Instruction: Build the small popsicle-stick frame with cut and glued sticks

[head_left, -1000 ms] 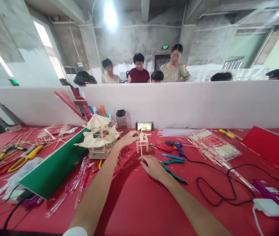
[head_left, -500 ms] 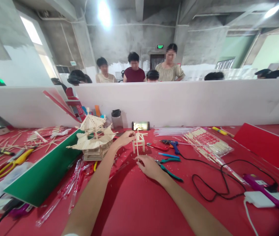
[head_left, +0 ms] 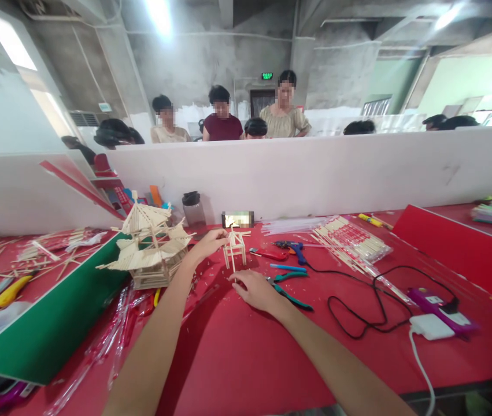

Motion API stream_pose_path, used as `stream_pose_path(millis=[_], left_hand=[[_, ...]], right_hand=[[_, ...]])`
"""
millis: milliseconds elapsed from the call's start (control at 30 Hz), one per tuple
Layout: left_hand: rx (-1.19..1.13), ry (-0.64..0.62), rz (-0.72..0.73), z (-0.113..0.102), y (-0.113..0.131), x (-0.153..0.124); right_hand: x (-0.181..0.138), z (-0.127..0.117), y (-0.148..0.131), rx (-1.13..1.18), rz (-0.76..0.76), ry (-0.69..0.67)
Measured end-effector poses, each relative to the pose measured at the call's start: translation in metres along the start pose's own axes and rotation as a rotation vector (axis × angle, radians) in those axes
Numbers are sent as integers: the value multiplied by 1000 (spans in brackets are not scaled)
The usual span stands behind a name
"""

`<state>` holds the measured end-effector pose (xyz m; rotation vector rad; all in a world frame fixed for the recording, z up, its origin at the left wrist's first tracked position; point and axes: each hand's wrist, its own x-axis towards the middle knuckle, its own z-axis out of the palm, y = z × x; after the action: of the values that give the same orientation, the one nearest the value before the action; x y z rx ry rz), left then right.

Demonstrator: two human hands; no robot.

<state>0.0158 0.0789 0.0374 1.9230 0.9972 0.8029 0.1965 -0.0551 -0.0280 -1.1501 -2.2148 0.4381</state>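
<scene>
A small frame of thin wooden sticks (head_left: 240, 254) stands upright on the red table, with stick legs and pieces crossing at its top. My left hand (head_left: 211, 242) reaches in from the left, its fingertips closed at the frame's upper left corner. In front of the frame, my right hand (head_left: 254, 289) pinches the lower end of a wooden stick (head_left: 233, 260) that slants up to the frame's top. Beside my left forearm stands a larger pavilion model (head_left: 152, 251) of sticks with tiered roofs.
Green-handled pliers (head_left: 291, 296), a blue glue gun (head_left: 295, 249) and a red-handled tool (head_left: 269, 253) lie right of my hands. A black cable (head_left: 345, 329) loops farther right. Packed sticks (head_left: 354, 240), a phone (head_left: 237, 219), a green board (head_left: 55, 315) and a white partition (head_left: 315, 173) surround the work.
The whole view has shifted, so the table things appear farther left. Both hands keep nearly the same places at the small frame and the stick.
</scene>
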Motion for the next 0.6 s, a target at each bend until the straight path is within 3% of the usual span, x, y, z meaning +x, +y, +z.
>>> stream_pose_path(millis=[167,300,467,600], left_hand=[[16,-6,10,-1,-4,2],[20,0,24,-1,-5,2],[23,-9,30,-1,-6,2],[14,-6,23,-1,-7,3]], right_hand=[[-1,-6,-5,-37,-27,2],[1,-24,4,-64,-34,183],[-3,-66,60,-63,168,479],[-19,-90,109,-102,312,521]])
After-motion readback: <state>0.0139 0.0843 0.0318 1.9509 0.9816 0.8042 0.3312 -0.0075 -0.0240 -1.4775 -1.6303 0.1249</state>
